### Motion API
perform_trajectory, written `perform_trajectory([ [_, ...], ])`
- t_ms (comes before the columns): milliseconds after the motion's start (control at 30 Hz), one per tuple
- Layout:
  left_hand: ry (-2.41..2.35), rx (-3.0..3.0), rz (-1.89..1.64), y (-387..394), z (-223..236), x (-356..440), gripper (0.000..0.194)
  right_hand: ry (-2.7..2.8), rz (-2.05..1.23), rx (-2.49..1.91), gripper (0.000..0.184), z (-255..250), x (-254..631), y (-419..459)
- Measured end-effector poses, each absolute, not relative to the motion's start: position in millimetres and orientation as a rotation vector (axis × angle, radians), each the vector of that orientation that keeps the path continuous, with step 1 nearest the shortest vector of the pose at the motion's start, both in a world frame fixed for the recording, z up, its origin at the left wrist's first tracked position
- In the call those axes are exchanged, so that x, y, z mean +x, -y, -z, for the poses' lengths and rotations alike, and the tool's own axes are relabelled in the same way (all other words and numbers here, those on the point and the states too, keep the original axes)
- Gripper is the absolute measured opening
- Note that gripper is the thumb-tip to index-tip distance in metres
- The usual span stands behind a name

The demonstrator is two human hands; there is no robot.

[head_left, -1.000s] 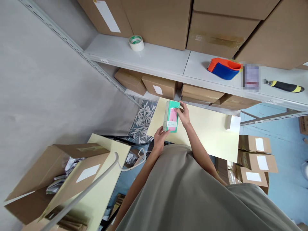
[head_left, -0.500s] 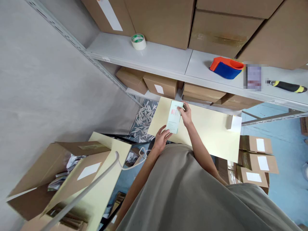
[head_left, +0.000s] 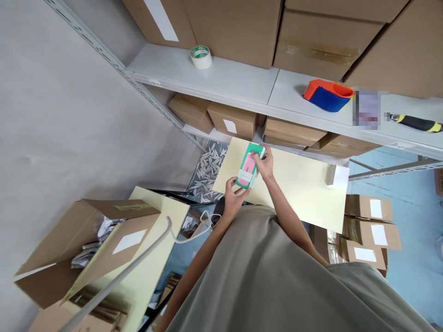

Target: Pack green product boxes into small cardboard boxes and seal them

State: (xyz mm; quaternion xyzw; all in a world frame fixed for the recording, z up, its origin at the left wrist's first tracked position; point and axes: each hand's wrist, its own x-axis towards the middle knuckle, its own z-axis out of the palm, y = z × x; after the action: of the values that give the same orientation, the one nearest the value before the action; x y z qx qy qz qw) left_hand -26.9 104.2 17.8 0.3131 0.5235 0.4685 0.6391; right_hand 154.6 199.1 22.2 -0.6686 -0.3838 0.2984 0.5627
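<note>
I hold a small green carton with a pink picture on its face (head_left: 247, 167) between both hands, just above a pale yellow table top (head_left: 301, 189). My left hand (head_left: 234, 198) grips its near bottom end, fingers curled round it. My right hand (head_left: 263, 164) closes on its far top end and right edge. The carton is tilted, its pink face turned up toward me.
A grey shelf (head_left: 221, 83) ahead carries a tape roll (head_left: 201, 56), an orange-blue tape dispenser (head_left: 328, 95), a black-yellow knife (head_left: 415, 123) and big cartons. Smaller labelled boxes (head_left: 372, 230) stack at the right. An open brown box with paper (head_left: 90, 240) sits at the left.
The carton was turned in my hands: pink face a second ago, pale side half a second ago, pink face up again now. Both hands kept hold.
</note>
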Motion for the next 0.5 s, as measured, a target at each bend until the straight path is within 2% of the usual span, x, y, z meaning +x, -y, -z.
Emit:
perform_trajectory([
  [100,-1.078,0.469,-0.936,-105,-18,-31,0.060,0.903,-0.794,-1.508,0.041,-27,159,-197],
  [267,-0.967,0.308,-0.842,-103,-16,-34,0.058,0.923,-0.906,-1.421,0.039,-34,161,-193],
  [400,-0.964,0.364,-0.865,-102,-16,-33,0.057,0.946,-0.949,-1.420,0.045,-31,161,-194],
  [500,-1.039,0.427,-0.914,-103,-13,-31,0.060,0.947,-0.908,-1.483,0.060,-26,158,-195],
])
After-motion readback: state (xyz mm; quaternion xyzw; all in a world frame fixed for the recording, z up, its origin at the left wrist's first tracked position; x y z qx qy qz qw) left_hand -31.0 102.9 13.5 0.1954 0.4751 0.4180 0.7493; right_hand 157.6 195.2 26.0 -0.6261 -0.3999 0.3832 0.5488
